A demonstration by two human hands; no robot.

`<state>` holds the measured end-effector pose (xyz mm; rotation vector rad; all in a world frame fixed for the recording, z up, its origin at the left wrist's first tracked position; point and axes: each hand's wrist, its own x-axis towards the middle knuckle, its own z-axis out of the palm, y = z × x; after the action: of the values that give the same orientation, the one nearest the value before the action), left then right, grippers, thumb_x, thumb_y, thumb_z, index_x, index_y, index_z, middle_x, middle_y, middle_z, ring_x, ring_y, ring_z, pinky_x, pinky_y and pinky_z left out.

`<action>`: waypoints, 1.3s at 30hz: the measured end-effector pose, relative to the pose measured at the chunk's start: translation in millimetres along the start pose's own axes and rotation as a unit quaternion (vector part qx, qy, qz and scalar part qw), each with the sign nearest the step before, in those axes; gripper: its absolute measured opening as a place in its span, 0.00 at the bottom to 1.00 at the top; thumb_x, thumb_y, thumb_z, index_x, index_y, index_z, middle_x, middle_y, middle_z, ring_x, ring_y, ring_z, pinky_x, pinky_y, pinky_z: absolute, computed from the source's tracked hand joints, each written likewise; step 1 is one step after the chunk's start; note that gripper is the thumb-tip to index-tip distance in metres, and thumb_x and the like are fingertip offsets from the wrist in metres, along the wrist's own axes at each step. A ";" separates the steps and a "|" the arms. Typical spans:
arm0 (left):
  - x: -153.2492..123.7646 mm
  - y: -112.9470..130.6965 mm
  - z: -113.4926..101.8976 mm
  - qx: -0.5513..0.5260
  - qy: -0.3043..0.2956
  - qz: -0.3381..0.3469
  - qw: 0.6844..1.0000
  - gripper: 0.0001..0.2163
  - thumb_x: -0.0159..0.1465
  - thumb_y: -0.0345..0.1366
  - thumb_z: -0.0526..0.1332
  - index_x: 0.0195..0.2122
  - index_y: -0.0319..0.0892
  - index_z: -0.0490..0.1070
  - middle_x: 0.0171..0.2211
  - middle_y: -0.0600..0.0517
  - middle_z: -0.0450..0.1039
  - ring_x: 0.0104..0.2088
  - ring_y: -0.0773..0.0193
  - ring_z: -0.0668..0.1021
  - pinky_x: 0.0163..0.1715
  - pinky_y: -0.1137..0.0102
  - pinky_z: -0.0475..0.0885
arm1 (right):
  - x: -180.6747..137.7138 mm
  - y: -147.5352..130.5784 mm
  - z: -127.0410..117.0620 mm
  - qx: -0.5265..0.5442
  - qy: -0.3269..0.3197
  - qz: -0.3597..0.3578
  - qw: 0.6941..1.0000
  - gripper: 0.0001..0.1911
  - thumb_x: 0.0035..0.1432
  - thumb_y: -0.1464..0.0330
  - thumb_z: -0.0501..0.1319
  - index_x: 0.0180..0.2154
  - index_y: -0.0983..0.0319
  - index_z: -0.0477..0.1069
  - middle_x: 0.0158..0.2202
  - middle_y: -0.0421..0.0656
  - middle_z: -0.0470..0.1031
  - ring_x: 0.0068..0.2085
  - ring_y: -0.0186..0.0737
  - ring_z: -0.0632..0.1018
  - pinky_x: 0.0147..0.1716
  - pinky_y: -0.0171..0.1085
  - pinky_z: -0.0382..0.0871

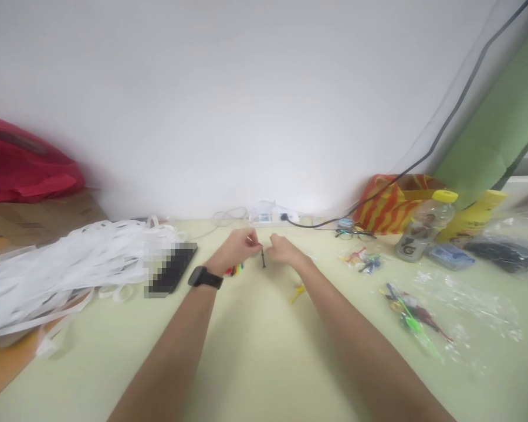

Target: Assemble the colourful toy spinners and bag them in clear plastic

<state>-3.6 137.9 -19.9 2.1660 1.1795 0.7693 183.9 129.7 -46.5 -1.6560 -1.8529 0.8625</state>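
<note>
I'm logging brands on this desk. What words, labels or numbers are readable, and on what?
"G": label of the clear plastic bottle with yellow cap; other print there is blurred.
Too blurred to read: print on the tall yellow bottle and the flat blue packet.
Nothing legible: small black piece pinched in the left hand.

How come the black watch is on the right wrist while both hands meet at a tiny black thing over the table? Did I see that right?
Not quite. The black watch is on the left wrist, not the right, as the head view shows. The rest holds: the left hand and right hand meet at the tiny black thing over the table.
</note>
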 end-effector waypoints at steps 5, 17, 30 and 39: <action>0.9 0.9 5.5 0.099 0.006 0.054 0.994 0.09 0.64 0.39 0.62 0.40 0.46 0.81 0.45 0.48 0.83 0.47 0.52 0.82 0.49 0.62 0.74 | -13.8 -11.7 12.5 -0.116 -0.008 -0.001 0.993 0.14 0.60 0.72 0.62 0.49 0.64 0.69 0.49 0.57 0.77 0.51 0.56 0.79 0.41 0.40 0.68; 0.3 -12.8 20.3 0.137 -0.015 0.013 0.990 0.08 0.63 0.40 0.63 0.38 0.47 0.82 0.40 0.51 0.83 0.41 0.54 0.81 0.43 0.64 0.72 | -3.5 2.5 -39.4 -0.170 0.016 -0.013 0.985 0.15 0.62 0.75 0.58 0.51 0.65 0.72 0.53 0.56 0.77 0.51 0.50 0.78 0.44 0.38 0.69; -0.1 -20.1 20.3 0.134 -0.001 0.003 0.991 0.13 0.65 0.44 0.62 0.47 0.48 0.80 0.48 0.49 0.82 0.48 0.51 0.81 0.49 0.61 0.73 | -2.7 49.5 -81.2 -0.196 -0.053 0.034 0.979 0.11 0.49 0.76 0.67 0.37 0.62 0.80 0.40 0.47 0.82 0.39 0.45 0.81 0.36 0.35 0.69; 0.8 10.6 -17.1 0.092 0.085 0.051 0.991 0.13 0.68 0.46 0.62 0.47 0.46 0.79 0.47 0.48 0.82 0.45 0.55 0.82 0.47 0.61 0.77 | -7.1 33.6 -83.1 -0.131 0.033 0.012 0.991 0.07 0.50 0.77 0.65 0.34 0.64 0.76 0.42 0.55 0.80 0.44 0.50 0.80 0.41 0.39 0.70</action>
<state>-9.4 137.0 -0.6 2.3659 1.2749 0.9380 268.1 134.9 -15.4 -1.8416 -1.9726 0.5848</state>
